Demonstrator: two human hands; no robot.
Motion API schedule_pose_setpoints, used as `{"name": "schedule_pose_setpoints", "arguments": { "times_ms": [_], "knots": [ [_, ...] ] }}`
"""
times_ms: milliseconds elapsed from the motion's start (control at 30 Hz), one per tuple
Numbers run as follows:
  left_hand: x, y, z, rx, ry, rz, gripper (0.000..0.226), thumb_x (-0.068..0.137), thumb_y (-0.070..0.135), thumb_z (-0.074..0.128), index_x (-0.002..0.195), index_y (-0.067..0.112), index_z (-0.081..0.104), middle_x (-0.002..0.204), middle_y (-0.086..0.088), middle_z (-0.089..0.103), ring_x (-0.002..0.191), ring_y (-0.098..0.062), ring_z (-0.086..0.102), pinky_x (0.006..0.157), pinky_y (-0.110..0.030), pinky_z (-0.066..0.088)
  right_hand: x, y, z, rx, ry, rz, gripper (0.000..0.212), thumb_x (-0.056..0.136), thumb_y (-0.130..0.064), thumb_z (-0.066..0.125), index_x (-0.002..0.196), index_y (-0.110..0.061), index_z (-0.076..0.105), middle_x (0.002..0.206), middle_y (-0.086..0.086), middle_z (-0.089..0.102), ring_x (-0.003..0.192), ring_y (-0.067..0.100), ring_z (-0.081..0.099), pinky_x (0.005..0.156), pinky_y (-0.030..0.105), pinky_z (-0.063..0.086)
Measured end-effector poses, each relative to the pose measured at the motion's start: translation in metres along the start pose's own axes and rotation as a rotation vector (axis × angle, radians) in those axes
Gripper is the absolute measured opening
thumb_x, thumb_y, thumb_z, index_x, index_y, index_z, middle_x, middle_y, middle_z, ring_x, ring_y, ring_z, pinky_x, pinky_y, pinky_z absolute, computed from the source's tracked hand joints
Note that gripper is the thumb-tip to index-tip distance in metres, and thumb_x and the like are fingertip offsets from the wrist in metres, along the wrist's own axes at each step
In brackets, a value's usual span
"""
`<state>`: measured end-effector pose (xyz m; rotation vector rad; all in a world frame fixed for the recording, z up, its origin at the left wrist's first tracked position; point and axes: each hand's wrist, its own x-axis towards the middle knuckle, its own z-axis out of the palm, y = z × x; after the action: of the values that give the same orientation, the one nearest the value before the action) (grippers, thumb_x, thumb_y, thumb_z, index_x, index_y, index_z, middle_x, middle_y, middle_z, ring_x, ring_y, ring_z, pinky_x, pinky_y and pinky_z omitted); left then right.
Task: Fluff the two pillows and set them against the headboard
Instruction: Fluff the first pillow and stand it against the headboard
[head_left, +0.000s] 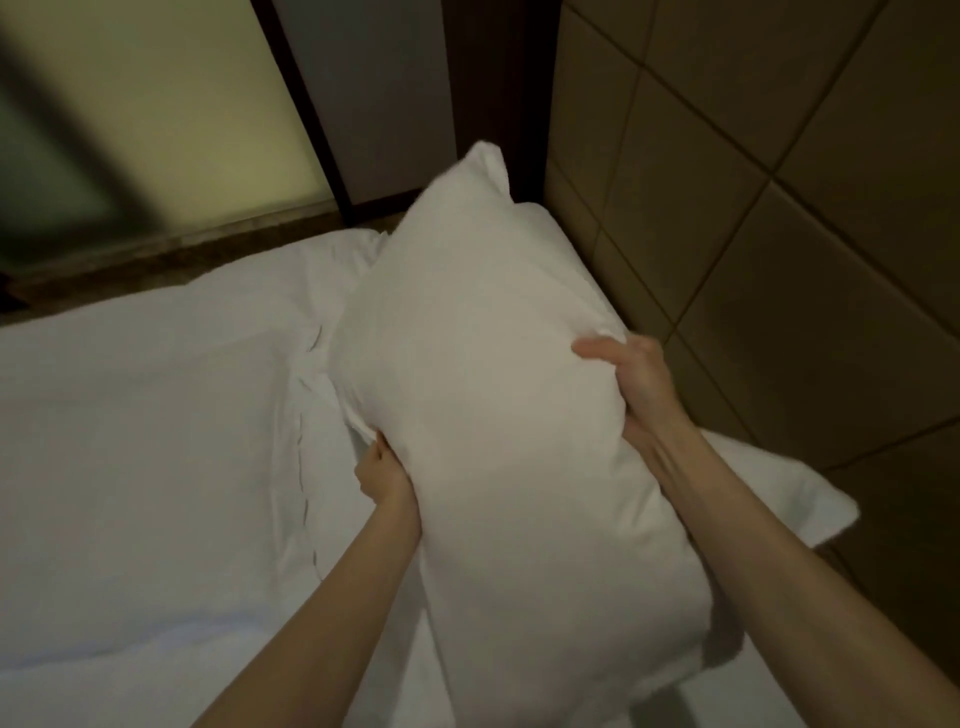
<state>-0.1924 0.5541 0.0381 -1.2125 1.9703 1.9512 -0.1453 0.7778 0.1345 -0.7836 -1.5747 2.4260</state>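
Note:
A plump white pillow (498, 395) is lifted above the bed, long axis running away from me, its far corner pointing up. My left hand (382, 470) grips its left edge from below, fingers mostly hidden under the fabric. My right hand (631, 379) clasps its right edge, fingers curled over the top. Beneath and behind it a second white pillow (769, 480) lies on the bed against the padded brown headboard (779, 218), mostly hidden; only its ends show.
The bed (145, 441) with a white duvet spreads to the left. Past its far edge runs a strip of dark floor (156, 260), then a pale frosted panel (197, 104) in a dark frame. The headboard fills the right side.

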Motion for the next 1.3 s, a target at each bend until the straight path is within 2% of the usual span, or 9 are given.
{"name": "schedule_pose_setpoints", "arguments": {
  "times_ms": [67,200,333,533,733,867,1033,1167,1300],
  "knots": [
    [-0.009,0.026,0.020,-0.186,-0.082,-0.063,0.027,0.096,0.019,0.049,0.073,0.014,0.063,0.076,-0.006,0.063,0.081,-0.024,0.058,0.059,-0.014,0.047,0.003,-0.032,0.012,0.004,-0.034,-0.115,0.021,0.062,0.003,0.070,0.083,0.006,0.065,0.077,0.016,0.067,0.072,0.028,0.067,0.069,0.036,0.054],
    [-0.020,0.081,0.076,-0.153,-0.349,-0.060,0.045,0.102,0.028,0.027,0.133,0.006,0.052,0.132,-0.011,0.058,0.113,-0.028,0.054,0.089,-0.030,0.045,0.017,-0.084,0.024,-0.087,-0.026,-0.373,0.014,0.064,0.007,0.069,0.064,-0.007,0.069,0.069,0.006,0.071,0.068,0.022,0.067,0.062,0.030,0.054],
    [-0.016,0.104,0.112,0.039,-0.573,0.121,0.036,0.093,0.016,0.042,0.071,0.022,0.070,0.068,0.002,0.064,0.067,-0.020,0.051,0.058,-0.022,0.048,0.056,-0.093,0.031,-0.211,0.118,-0.462,0.017,0.061,-0.001,0.064,0.061,-0.018,0.068,0.063,-0.006,0.066,0.060,0.012,0.059,0.057,0.022,0.044],
    [0.006,0.071,0.126,0.363,-0.735,0.188,0.029,0.093,0.011,0.052,0.120,0.014,0.062,0.105,-0.002,0.062,0.100,-0.018,0.056,0.087,-0.028,0.043,0.131,-0.012,0.003,-0.917,0.276,-0.251,0.038,0.085,-0.016,0.049,0.118,-0.016,0.066,0.117,0.015,0.067,0.107,0.033,0.060,0.082,0.032,0.045],
    [0.036,0.038,0.125,0.587,-0.672,0.304,0.038,0.094,0.009,0.046,0.130,0.009,0.058,0.136,-0.007,0.057,0.125,-0.024,0.052,0.111,-0.041,0.039,0.165,0.000,-0.061,-0.997,0.294,-0.057,0.032,0.082,-0.018,0.050,0.108,-0.008,0.065,0.117,0.018,0.064,0.108,0.036,0.057,0.080,0.032,0.040],
    [0.045,0.019,0.143,0.652,-0.684,0.303,0.047,0.095,0.015,0.048,0.141,0.012,0.045,0.148,-0.010,0.045,0.133,-0.026,0.045,0.113,-0.039,0.037,0.188,-0.027,-0.094,-1.086,0.229,0.052,0.052,0.075,-0.036,0.064,0.124,-0.018,0.059,0.137,0.017,0.048,0.123,0.040,0.046,0.101,0.040,0.041],
    [0.037,-0.009,0.166,0.753,-0.922,0.480,0.093,0.077,0.027,0.075,0.150,0.011,0.022,0.154,-0.010,0.031,0.139,-0.021,0.035,0.106,-0.021,0.034,0.208,-0.025,-0.109,-0.778,0.209,0.229,0.102,0.067,-0.026,0.081,0.148,-0.012,0.022,0.147,0.008,0.042,0.130,0.031,0.045,0.102,0.035,0.040],
    [0.032,-0.042,0.176,0.958,-0.979,0.481,0.138,0.068,0.040,0.081,0.147,0.012,-0.028,0.159,-0.011,-0.028,0.148,-0.025,-0.023,0.119,-0.033,-0.002,0.218,-0.021,-0.084,-0.582,0.148,0.201,0.081,0.065,0.005,0.071,0.140,-0.005,0.042,0.135,0.011,0.054,0.119,0.033,0.053,0.093,0.036,0.046],
    [0.035,-0.043,0.179,0.854,-0.900,0.520,0.149,0.059,0.037,0.088,0.145,0.011,-0.032,0.156,-0.012,-0.034,0.146,-0.025,-0.027,0.119,-0.034,-0.005,0.216,-0.028,-0.040,-0.315,0.178,0.040,0.064,0.058,0.016,0.059,0.121,0.003,0.060,0.109,0.015,0.066,0.097,0.035,0.063,0.068,0.031,0.054]
  ]
}}
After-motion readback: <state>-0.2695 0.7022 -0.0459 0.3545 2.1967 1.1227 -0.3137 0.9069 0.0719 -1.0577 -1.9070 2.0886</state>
